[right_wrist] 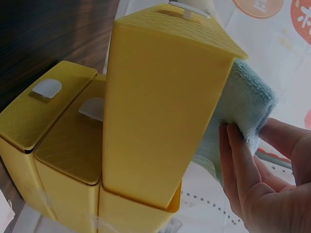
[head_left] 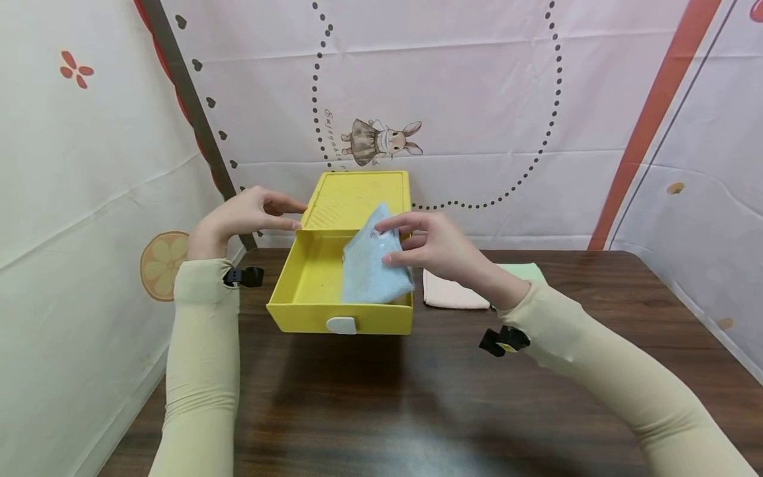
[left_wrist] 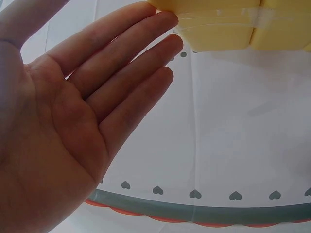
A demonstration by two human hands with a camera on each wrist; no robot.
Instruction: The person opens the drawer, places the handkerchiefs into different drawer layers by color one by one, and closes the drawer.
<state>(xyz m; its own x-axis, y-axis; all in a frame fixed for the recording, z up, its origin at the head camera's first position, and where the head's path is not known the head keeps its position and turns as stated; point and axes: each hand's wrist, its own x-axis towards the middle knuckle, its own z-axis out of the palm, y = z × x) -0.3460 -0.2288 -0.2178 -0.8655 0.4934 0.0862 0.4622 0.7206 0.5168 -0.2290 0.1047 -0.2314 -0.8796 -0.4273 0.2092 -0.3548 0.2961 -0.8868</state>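
A yellow drawer unit stands on the table with its top drawer pulled out, a white tab on the drawer's front. My right hand pinches a folded light blue towel between thumb and fingers, tilted partly inside the drawer. In the right wrist view the towel shows past the drawer's side wall. My left hand rests at the unit's top left edge; the left wrist view shows its fingers nearly straight, fingertips at the yellow plastic.
Two lower drawers with white tabs are closed beneath the pulled-out one. Right of the unit lie a folded pale pink cloth and a light green cloth, partly behind my right forearm. A printed fabric sheet hangs behind the dark wooden table.
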